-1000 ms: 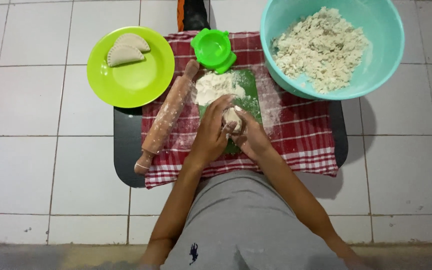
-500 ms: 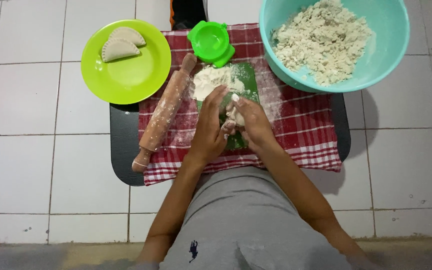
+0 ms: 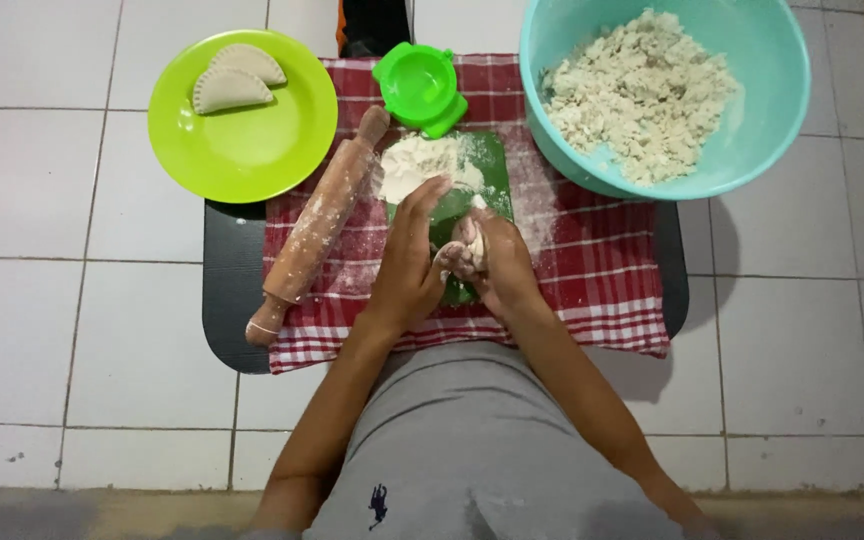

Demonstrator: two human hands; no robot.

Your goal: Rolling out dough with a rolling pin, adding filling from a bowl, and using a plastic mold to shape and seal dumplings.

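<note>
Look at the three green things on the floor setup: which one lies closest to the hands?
The dark green mat, partly under the hands. The lime plate sits far left; the small green press mould lies beyond the flour.

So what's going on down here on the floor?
A person is pressing a lump of dough between the left hand and right hand, over a floured green board on a red checked cloth. Beside it lie a rolling pin, a green press mould, a bowl of crumbly dough and two filled pastries on a green plate.
</note>
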